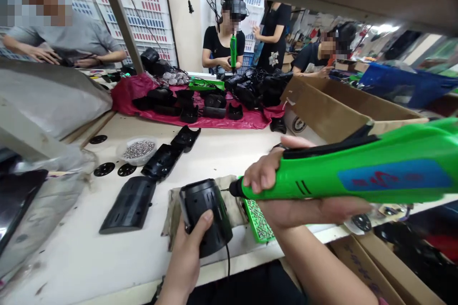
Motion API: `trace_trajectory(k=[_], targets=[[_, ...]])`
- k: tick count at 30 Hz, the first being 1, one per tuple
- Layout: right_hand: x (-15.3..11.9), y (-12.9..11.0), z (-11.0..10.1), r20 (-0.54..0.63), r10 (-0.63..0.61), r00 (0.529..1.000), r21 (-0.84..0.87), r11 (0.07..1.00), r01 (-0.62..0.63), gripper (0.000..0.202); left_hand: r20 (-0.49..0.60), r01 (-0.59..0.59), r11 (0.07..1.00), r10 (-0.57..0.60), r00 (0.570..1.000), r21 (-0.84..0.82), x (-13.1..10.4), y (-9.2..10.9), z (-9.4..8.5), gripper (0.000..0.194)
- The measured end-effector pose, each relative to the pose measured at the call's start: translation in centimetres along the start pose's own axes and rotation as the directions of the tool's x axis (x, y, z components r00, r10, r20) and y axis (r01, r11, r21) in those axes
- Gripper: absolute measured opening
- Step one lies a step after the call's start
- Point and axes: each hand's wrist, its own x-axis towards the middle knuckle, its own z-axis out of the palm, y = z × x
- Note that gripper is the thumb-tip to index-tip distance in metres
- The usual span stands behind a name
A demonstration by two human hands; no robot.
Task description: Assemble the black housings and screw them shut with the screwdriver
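Note:
Fingers and thumb of my left hand [189, 248] are wrapped round a black cylindrical housing [209, 214], which has a cord hanging from its lower edge. It rests over a grey cloth [229, 198] near the table's front edge. My right hand [286, 195] grips a green electric screwdriver [322, 171] lying nearly level, its bit pointing left and ending close to the housing's right side. Whether the bit touches the housing I cannot tell. Below the screwdriver's tip sits a green tray of screws [259, 224], partly covered by my right hand.
Black shell parts [129, 205] lie left of the housing, beside a bowl of screws [139, 148] and black discs [104, 168]. Further back are a pink cloth [143, 83] with black parts and a cardboard box [329, 105]. Several people are beyond the table.

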Motion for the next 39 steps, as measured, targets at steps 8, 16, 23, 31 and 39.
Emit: trace_trajectory(k=[8,16,23,31,39], targets=[[-0.9,4.1,-1.3,-0.002,0.069,0.998,0.001,0.998,-0.069,0.06,0.012,-0.021,0.999,0.021,1.0,0.047,0.4,-0.3,-0.3,0.072],[-0.8,3.0,-1.2,-0.046,0.079,0.996,0.006,0.997,-0.079,0.069,0.006,0.016,0.999,-0.015,1.0,-0.037,0.7,0.2,-0.5,0.075],[-2.9,-1.4,-0.8,0.016,0.144,0.989,0.021,0.989,-0.144,0.062,0.017,-0.007,0.997,0.008,1.0,-0.075,0.8,0.3,-0.4,0.067],[-3.0,-0.5,-0.6,-0.061,0.068,0.996,0.023,0.998,-0.066,0.061,0.03,-0.043,0.994,0.046,0.998,-0.098,1.1,-0.3,-0.7,0.067],[-3.2,-0.3,-0.9,-0.051,0.077,0.996,-0.01,0.997,-0.077,0.064,0.004,-0.041,0.994,0.042,0.999,-0.099,0.9,-0.2,-0.5,0.064]])
